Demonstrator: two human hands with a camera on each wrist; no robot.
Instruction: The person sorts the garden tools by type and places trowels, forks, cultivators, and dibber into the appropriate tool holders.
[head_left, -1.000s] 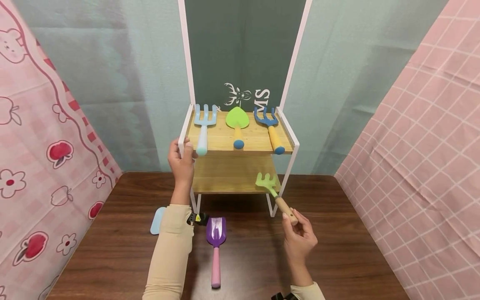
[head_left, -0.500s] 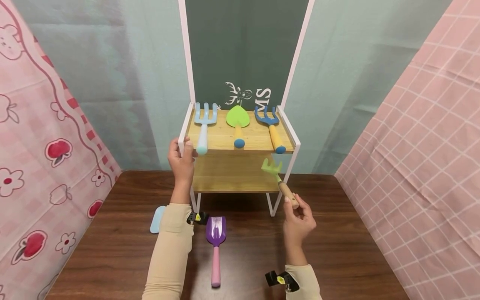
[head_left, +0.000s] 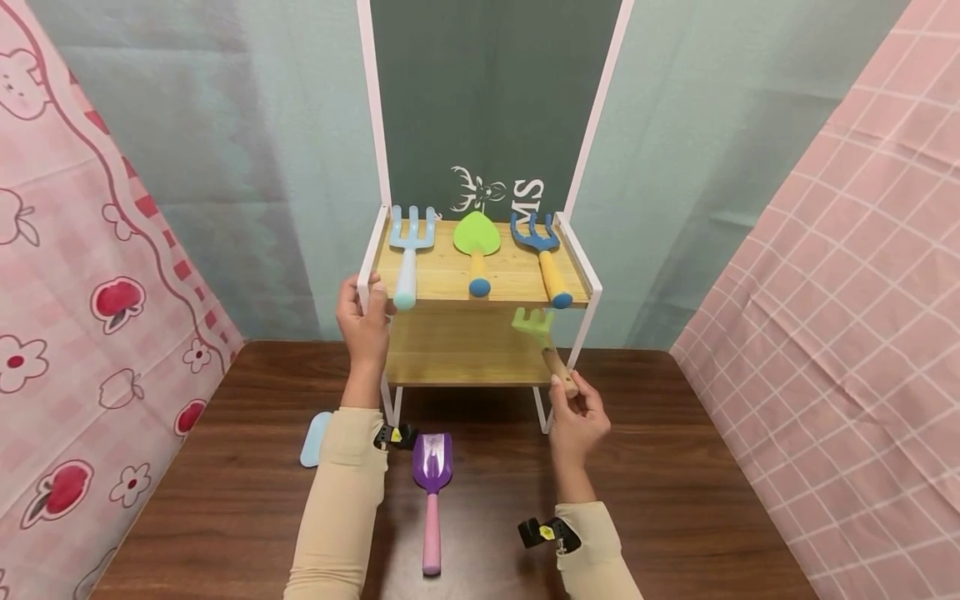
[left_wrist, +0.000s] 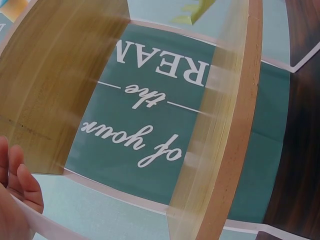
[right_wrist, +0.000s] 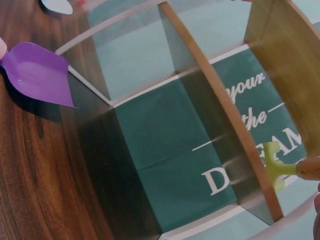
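Observation:
A white-framed rack (head_left: 582,255) with two wooden shelves stands at the back of the dark wooden table (head_left: 675,500). My left hand (head_left: 363,318) grips the rack's front left post beside the upper shelf. My right hand (head_left: 573,417) holds the wooden handle of a small green rake (head_left: 534,323); its head hovers over the right side of the lower shelf (head_left: 450,350), also seen as the green rake head (right_wrist: 274,169). On the upper shelf lie a light blue fork (head_left: 408,250), a green trowel (head_left: 476,248) and a dark blue rake with a yellow handle (head_left: 542,254).
A purple scoop with a pink handle (head_left: 431,492) lies on the table between my forearms, also the purple scoop (right_wrist: 37,75). A pale blue object (head_left: 313,438) shows left of my left sleeve. Patterned pink cloths hang on both sides; a green board with white lettering stands behind the rack.
My right hand has carried the green rake up and forward from the table's front toward the lower shelf. The left hand has stayed on the post.

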